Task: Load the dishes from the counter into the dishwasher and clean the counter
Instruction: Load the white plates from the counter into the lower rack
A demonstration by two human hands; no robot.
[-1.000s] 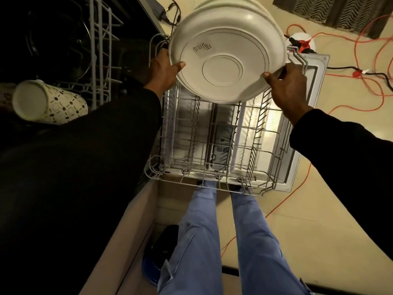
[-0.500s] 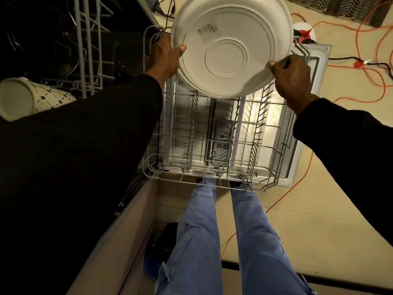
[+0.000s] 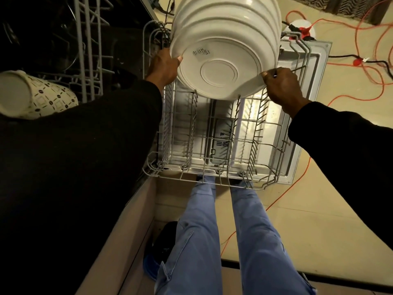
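Note:
I hold a stack of several white plates [image 3: 223, 60] over the far end of the pulled-out lower dishwasher rack [image 3: 214, 143]. The stack is tilted with its underside toward me, a small label on it, and its lower rim sits at the tips of the rack's tines. My left hand [image 3: 163, 68] grips the stack's left rim, thumb on the underside. On the right rim my right hand [image 3: 282, 88] grips likewise. The rack's near half holds nothing. A patterned white cup [image 3: 36, 95] lies on its side in the upper rack [image 3: 89, 54] at the left.
The open dishwasher door [image 3: 306, 116] lies flat under the rack. Orange and black cables [image 3: 374, 67] trail over the tiled floor at the right, with a white and red plug block [image 3: 302, 28] behind the door. My legs in blue jeans [image 3: 229, 241] stand before the rack.
The plate stack has tipped further upright, so the stepped edges of several plates now show, and its lower rim has come down to the rack's tines. Both hands keep their grip.

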